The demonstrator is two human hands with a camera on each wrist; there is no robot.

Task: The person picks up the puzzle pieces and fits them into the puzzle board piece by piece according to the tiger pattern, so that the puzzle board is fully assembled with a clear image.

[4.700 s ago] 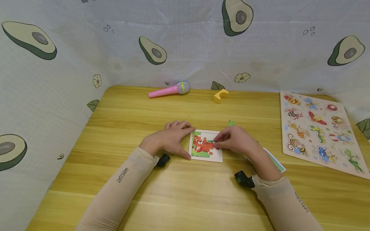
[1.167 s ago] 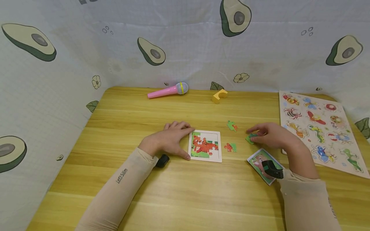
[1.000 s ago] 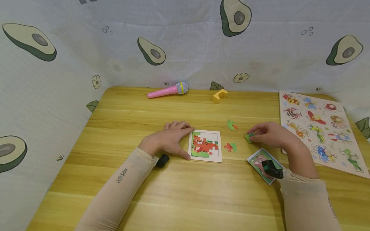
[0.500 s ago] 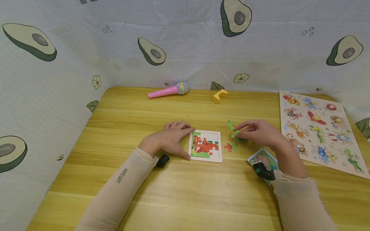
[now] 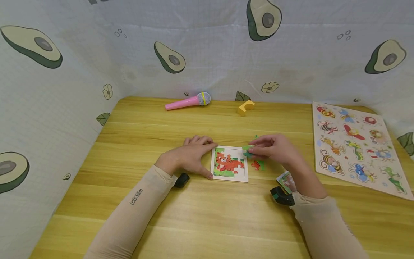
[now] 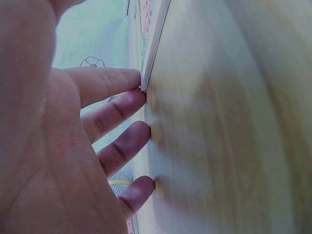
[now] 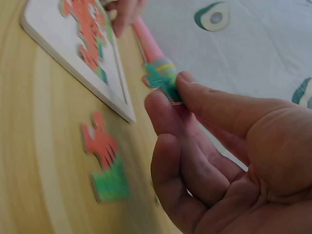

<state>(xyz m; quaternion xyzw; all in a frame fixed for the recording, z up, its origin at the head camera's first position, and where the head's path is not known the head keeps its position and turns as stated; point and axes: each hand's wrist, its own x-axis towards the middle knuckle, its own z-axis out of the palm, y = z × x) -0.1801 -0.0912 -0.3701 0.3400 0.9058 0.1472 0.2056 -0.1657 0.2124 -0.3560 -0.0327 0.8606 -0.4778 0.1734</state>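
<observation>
A square puzzle tray [image 5: 246, 177] with a white border holds part of a tiger picture [image 5: 226, 163]. My left hand [image 5: 194, 156] spans the tray's left side, thumb at the near corner and index fingertip at the far one; the left wrist view shows its fingers [image 6: 117, 112] fairly straight. Between thumb and fingertips my right hand [image 5: 275, 151] pinches a green puzzle piece [image 7: 163, 80], over the tray's far right corner. Under that hand lies a loose orange-and-green piece [image 7: 109, 170]. Another loose piece [image 5: 256, 136] is mostly hidden behind the right hand.
A picture card [image 5: 286, 181] lies partly under the right wrist. Farther right is a large insect peg board [image 5: 362, 149]. A pink toy microphone [image 5: 187, 102] and a yellow arched block [image 5: 245, 108] lie along the back, before an avocado-print cloth [image 5: 213, 46].
My right hand has picked up the green piece right of the tray and carried it left to the tray's right corner. Earlier it was at the tiger's tail piece. The left hand stays put.
</observation>
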